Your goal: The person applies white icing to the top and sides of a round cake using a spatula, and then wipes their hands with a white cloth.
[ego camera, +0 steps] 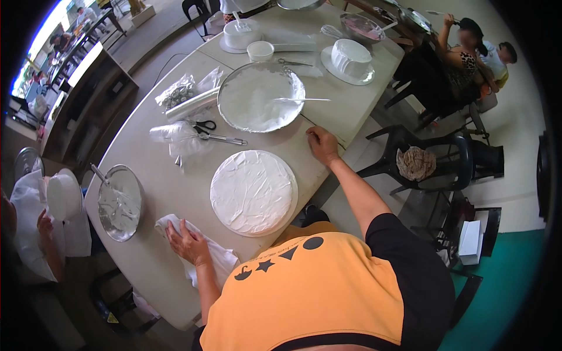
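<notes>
A round cake (pixel 253 192) with rough white icing sits on a thin round board in front of me. To its left, my left hand (pixel 189 245) holds a white cloth (pixel 219 259) down against the table, its fingers laid over the bunched part. My right hand (pixel 323 147) rests beyond the cake at the table's right edge, fingers curled in, with nothing visible in it. Close to that hand stands a large metal bowl (pixel 259 98) of white icing with a white-handled utensil (pixel 307 99) lying across its rim.
Scissors (pixel 205 126), a piping bag (pixel 175 134), a metal piping tip (pixel 178 161) and a plastic roll (pixel 193 104) lie left of the bowl. Another icing bowl (pixel 120 204) stands at the left edge. Two iced cakes (pixel 351 57) (pixel 242 34) stand farther back. A person (pixel 33 219) holds a cake at left.
</notes>
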### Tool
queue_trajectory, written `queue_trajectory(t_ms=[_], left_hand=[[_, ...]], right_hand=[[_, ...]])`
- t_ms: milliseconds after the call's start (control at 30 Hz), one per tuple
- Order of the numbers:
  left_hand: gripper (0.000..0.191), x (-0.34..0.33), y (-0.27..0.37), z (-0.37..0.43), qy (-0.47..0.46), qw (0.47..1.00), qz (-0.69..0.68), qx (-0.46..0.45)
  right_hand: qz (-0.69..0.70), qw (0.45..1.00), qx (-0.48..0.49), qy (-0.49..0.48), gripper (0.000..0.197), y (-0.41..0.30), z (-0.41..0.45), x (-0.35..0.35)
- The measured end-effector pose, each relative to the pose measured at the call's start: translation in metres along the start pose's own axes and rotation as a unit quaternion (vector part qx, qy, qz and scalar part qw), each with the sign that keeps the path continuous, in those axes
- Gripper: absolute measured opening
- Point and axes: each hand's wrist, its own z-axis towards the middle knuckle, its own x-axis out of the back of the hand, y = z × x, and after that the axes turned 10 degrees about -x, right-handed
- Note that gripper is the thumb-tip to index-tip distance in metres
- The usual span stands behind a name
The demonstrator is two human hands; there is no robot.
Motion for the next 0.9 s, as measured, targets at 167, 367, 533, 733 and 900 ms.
queue_trajectory(t_ms=[167, 367, 533, 733, 900], left_hand=[[0.039, 0.0007, -0.0022, -0.001, 0.01, 1.0, -0.008, -0.004], [0.039, 0.0053, 0.0026, 0.0037, 0.023, 1.0, -0.009, -0.003], [0.04, 0.0013, -0.0002, 0.0005, 0.016, 1.0, -0.022, 0.012], [0.04, 0.003, 0.0007, 0.0014, 0.014, 1.0, -0.02, 0.015], [0.04, 0.0005, -0.0006, 0.0002, 0.017, 1.0, -0.02, 0.013]], right_hand=[[0.007, 1.0, -0.006, 0.0, 0.01, -0.0022, 0.0, -0.0016], [-0.018, 1.0, 0.002, -0.003, 0.009, -0.0049, 0.0007, -0.0009], [-0.039, 0.999, -0.003, -0.002, 0.009, -0.0066, 0.0, 0.0003], [-0.044, 0.999, -0.011, -0.01, 0.009, -0.0084, 0.0005, 0.0004], [-0.039, 0.999, -0.014, -0.001, 0.009, -0.0055, 0.0011, -0.002]])
